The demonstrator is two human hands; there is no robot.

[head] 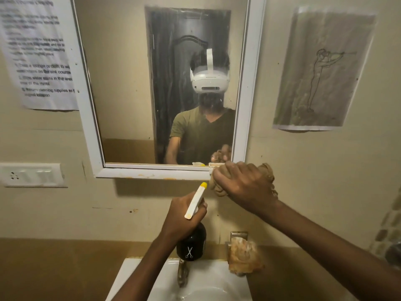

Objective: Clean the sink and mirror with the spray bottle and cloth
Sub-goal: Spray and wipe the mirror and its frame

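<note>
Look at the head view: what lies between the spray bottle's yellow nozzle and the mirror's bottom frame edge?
Only bare wall, in shadow, lies between the yellow nozzle and the mirror frame; the head view shows it.

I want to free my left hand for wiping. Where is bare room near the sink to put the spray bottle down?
The brown counter left of the sink looks bare, below the switch plate. The right side is crowded: a crumpled rag sits by the sink's back corner. The tap takes the middle, under the spray bottle.

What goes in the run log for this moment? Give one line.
left hand: grip on spray bottle, nozzle toward mirror | right hand: cloth at mirror's lower right frame | sink: untouched
</note>
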